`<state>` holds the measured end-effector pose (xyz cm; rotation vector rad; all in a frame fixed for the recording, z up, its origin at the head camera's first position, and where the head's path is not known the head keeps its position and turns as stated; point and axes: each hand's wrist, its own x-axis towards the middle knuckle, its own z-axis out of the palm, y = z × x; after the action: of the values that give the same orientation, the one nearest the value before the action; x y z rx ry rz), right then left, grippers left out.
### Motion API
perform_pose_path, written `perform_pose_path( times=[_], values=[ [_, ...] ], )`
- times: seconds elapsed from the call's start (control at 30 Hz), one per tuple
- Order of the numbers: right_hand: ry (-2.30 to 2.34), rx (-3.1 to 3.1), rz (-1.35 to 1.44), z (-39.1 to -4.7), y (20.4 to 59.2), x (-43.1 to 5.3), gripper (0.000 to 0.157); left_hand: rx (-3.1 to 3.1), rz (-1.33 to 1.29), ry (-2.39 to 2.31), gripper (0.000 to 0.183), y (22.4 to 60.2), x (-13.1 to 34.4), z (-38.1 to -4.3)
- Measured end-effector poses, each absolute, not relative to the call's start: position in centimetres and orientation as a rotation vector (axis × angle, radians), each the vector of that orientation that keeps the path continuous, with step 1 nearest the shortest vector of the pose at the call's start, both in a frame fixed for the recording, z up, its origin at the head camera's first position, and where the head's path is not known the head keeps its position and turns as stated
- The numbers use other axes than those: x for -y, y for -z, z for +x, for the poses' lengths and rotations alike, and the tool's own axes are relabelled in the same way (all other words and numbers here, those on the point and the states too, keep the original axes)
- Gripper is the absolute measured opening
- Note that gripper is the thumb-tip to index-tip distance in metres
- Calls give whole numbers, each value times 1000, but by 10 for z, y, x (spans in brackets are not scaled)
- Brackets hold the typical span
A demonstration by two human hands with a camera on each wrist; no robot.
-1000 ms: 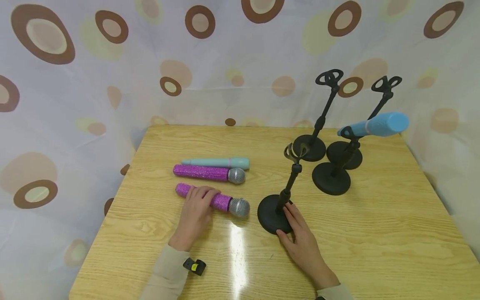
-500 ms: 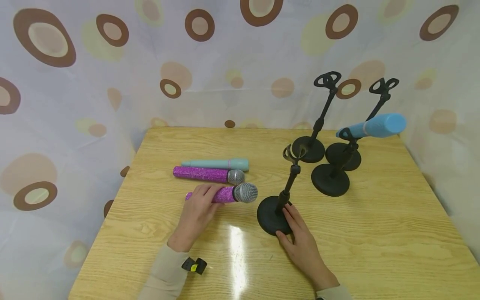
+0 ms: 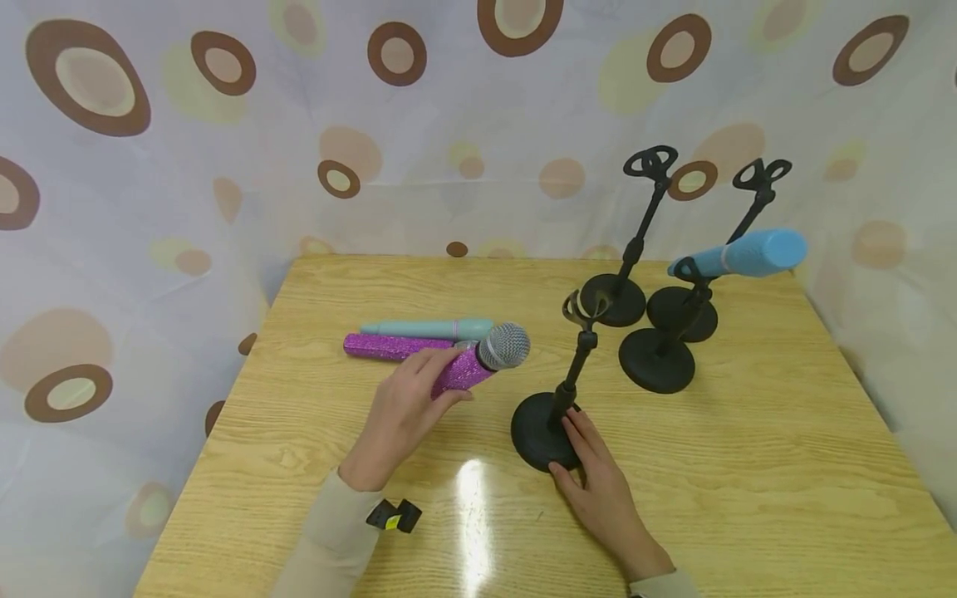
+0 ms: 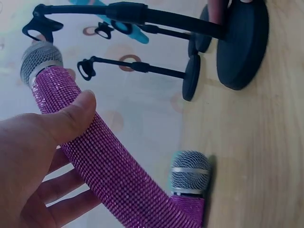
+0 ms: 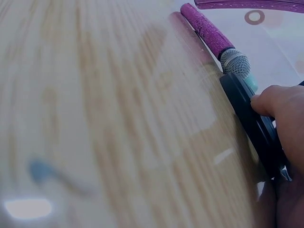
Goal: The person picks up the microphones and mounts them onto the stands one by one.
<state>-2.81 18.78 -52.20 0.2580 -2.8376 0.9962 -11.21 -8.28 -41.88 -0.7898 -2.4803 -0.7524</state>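
A glittery purple microphone [image 3: 459, 372] with a silver mesh head is gripped by my left hand [image 3: 399, 409], raised above the table and tilted head-up. In the left wrist view, the thumb lies across the purple handle [image 4: 118, 166] and the fingers go behind it. My right hand [image 3: 604, 498] holds the round base of a black microphone stand [image 3: 540, 433] at its near right side, thumb at the rim and fingers beside the pole. This stand's clip [image 3: 586, 308] holds nothing. Behind the left hand lie a second purple microphone [image 3: 396, 346] and a pale teal microphone [image 3: 411, 329], side by side.
At the right, a black stand [image 3: 658, 360] bears a blue microphone [image 3: 763, 252] in its clip. Two more stands, the back one [image 3: 615, 301] and the right one [image 3: 755, 199], have bare clips. A patterned cloth [image 3: 449, 124] hangs behind the wooden table [image 3: 748, 498].
My left hand has lifted the purple microphone off the table, moving it up and right, and its mesh head has tilted upward. The right hand has stayed on the stand's base.
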Motion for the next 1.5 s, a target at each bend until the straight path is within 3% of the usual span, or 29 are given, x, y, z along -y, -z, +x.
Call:
perform_pose_path(
  times=[0.77,1.5],
  values=[
    [-984,2826,277,-29,523,-187,61,2281,-911,1100,53,369,41,-146],
    [-1011,2794,278,-28,522,-188,60,2047,-1044,1149,49,328,2,-169]
  ],
)
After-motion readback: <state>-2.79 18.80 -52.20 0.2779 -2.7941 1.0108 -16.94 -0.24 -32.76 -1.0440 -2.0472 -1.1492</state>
